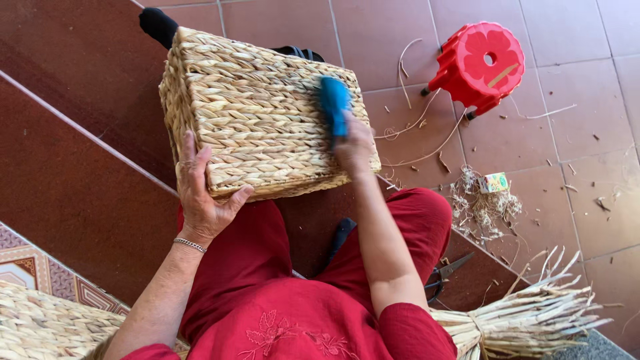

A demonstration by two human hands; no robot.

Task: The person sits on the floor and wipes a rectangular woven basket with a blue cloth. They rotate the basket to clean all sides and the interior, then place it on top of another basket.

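Note:
A rectangular woven straw basket (247,110) rests bottom-up on my knees, over my red trousers. My left hand (200,193) grips its near left corner, thumb on the side and fingers spread on the weave; a silver bracelet circles that wrist. My right hand (355,148) holds a blue brush (335,103) pressed flat against the basket's upper right face.
A red plastic stool (481,63) stands on the tiled floor at upper right. Straw scraps (483,203) and a small box (493,182) lie below it. Scissors (445,273) and a tied straw bundle (527,320) sit at lower right. Another woven piece (40,327) lies lower left.

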